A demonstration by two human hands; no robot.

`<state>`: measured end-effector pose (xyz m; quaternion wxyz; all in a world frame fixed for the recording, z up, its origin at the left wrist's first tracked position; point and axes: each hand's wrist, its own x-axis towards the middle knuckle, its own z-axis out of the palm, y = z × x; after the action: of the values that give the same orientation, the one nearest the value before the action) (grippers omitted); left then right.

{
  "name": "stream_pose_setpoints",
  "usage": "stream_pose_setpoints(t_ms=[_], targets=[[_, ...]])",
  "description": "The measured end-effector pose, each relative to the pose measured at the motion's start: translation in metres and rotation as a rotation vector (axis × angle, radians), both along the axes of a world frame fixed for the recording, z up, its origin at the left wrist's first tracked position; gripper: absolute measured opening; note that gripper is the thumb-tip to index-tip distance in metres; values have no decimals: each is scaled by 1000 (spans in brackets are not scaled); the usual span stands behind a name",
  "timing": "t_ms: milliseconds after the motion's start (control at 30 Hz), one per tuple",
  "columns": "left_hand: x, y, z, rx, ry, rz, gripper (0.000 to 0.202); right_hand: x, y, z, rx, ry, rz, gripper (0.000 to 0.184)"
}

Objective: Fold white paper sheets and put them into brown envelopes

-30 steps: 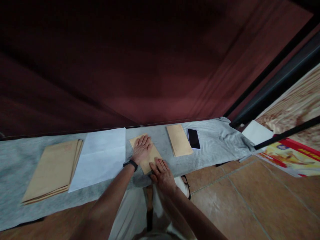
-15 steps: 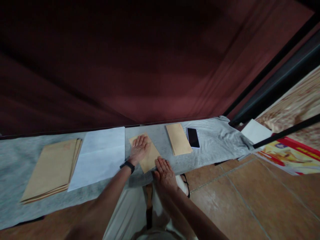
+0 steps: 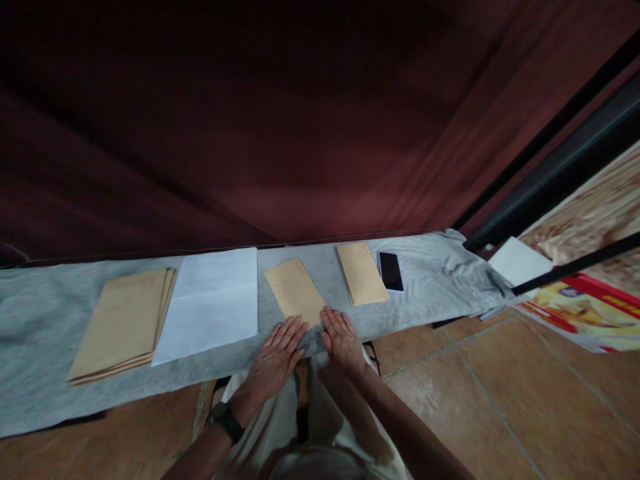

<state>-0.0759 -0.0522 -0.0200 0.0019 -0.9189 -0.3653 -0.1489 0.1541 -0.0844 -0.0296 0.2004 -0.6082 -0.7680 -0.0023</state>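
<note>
A small brown envelope (image 3: pixel 296 288) lies flat on the grey cloth (image 3: pixel 320 250) in front of me, slightly askew. My left hand (image 3: pixel 279 353) rests with fingers outstretched at its near left corner, a dark watch (image 3: pixel 227 421) on the wrist. At the near right corner, my right hand (image 3: pixel 343 339) lies flat, its fingertips touching the envelope's edge. Neither hand grips anything. To the right is a small pile of similar brown envelopes (image 3: pixel 362 273). White paper sheets (image 3: pixel 209 303) with a fold line across them lie to the left.
Larger brown envelopes (image 3: pixel 120 320) are stacked at the far left. A smartphone (image 3: pixel 391 271) lies right of the small pile. Behind the narrow cloth-covered surface hangs a dark red curtain (image 3: pixel 300 167). Black poles (image 3: pixel 550 160) and a colourful printed box (image 3: pixel 585 310) stand at the right.
My left hand has slid back toward me, from the envelope's upper part to its near edge, uncovering its face. My right hand stays by the near right corner. The view has shifted slightly.
</note>
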Motion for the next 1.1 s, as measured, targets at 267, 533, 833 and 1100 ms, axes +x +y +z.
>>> stream_pose_setpoints(t_ms=[267,533,833,1100], targets=[[-10,-12,7,15,30,35,53,4,6,7,21,55,-26,47],[-8,-16,1,27,61,40,51,-47,18,5,22,78,178,47],[-8,-17,4,45,43,41,55,-8,23,-6,57,1,99,56],[23,21,8,-48,-69,83,55,1,22,-8,65,-6,83,57]])
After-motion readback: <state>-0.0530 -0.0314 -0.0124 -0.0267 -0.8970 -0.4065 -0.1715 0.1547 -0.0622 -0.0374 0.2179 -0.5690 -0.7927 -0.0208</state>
